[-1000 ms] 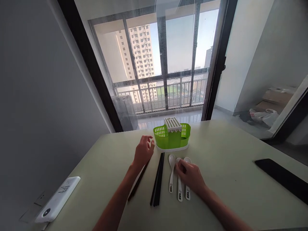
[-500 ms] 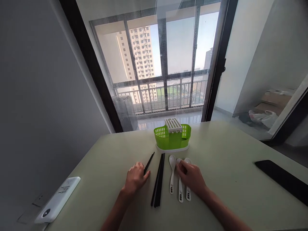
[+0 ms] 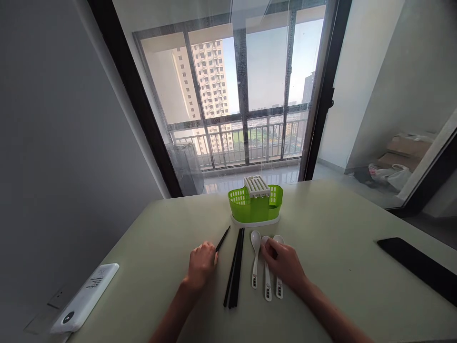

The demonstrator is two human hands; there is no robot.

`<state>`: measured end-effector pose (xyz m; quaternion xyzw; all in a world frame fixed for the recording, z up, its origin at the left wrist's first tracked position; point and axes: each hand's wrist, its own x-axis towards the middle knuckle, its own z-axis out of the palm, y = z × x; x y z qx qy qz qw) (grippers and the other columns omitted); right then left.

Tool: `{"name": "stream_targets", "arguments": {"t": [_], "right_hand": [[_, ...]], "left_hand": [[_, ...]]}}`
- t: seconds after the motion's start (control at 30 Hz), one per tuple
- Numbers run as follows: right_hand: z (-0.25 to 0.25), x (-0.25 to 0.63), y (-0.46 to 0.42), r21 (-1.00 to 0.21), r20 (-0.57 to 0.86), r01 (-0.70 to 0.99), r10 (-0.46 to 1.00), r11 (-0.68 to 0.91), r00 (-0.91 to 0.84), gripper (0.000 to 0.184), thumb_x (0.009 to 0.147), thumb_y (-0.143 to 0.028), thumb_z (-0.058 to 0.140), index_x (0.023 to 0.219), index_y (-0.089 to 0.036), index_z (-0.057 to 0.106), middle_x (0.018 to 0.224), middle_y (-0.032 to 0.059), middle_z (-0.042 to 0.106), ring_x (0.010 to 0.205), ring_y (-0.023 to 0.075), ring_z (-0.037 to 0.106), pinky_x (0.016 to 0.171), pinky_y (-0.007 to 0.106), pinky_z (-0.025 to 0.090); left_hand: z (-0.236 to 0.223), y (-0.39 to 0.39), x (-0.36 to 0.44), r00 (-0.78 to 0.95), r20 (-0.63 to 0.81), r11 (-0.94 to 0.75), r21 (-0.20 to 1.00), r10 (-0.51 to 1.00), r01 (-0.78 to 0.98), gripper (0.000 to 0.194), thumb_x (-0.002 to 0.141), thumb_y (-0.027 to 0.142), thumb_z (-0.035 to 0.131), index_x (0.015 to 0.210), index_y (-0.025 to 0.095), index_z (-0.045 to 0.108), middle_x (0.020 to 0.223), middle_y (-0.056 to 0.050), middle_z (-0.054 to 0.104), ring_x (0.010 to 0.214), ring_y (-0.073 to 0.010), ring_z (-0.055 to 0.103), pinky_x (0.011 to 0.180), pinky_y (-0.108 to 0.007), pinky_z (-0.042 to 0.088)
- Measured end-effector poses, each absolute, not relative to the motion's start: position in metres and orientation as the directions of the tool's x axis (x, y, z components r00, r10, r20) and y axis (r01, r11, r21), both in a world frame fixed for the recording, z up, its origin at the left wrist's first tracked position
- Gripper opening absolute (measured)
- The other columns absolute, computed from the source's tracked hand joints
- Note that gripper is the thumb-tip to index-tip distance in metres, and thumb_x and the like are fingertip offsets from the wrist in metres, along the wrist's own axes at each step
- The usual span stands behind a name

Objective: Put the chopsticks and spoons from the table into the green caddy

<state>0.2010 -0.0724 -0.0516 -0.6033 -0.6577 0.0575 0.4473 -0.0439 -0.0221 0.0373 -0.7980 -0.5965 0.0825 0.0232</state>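
My left hand [image 3: 202, 262] is closed around a pair of black chopsticks [image 3: 223, 238], whose thin ends stick out past the fingers towards the basket. Their other ends are hidden under the palm. More black chopsticks [image 3: 236, 269] lie side by side on the table, between my hands. Three white spoons are laid out to their right: a left spoon [image 3: 255, 243], a middle spoon [image 3: 267, 283] and a right spoon [image 3: 279, 288]. With curled fingers, my right hand [image 3: 283, 259] is at the neck of the middle spoon and partly covers the right one.
Beyond the spoons stands a green basket [image 3: 259, 209] with a white slotted rack [image 3: 256, 186] on top. A white phone-like object [image 3: 87, 296] lies at the table's left edge, and a long black object [image 3: 416, 262] at the right. Glass doors rise behind the pale table [image 3: 335, 224].
My left fingers and thumb have closed in around the chopsticks, which shifted slightly to the right. My right hand and the spoons have stayed in place.
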Motion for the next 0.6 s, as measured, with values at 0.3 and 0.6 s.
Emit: {"name": "stream_targets", "arguments": {"t": [0.3,0.6], "right_hand": [[-0.049,0.201,-0.073,-0.653,0.502,0.705,0.856,0.278,0.126,0.035,0.096,-0.041,0.05,0.066,-0.024,0.044,0.055,-0.0067,0.042,0.05,0.0115,0.037,0.056,0.026,0.028],[-0.042,0.201,-0.073,-0.826,0.404,0.498,0.894,0.266,0.192,0.041,0.093,-0.05,0.056,0.064,-0.023,0.043,0.056,-0.0066,0.039,0.054,0.0114,0.034,0.057,0.027,0.027]], "left_hand": [[0.046,-0.016,-0.04,0.283,-0.05,-0.286,-0.091,0.958,0.954,0.019,0.092,0.011,0.049,0.094,0.019,0.066,0.102,-0.012,0.072,0.097,-0.0283,0.07,0.08,-0.035,0.048],[0.084,-0.015,-0.03,0.232,0.227,-0.311,0.837,0.946,0.449,0.03,0.09,0.044,0.064,0.109,0.021,0.061,0.102,-0.007,0.076,0.079,-0.0229,0.076,0.077,-0.036,0.061]]}}
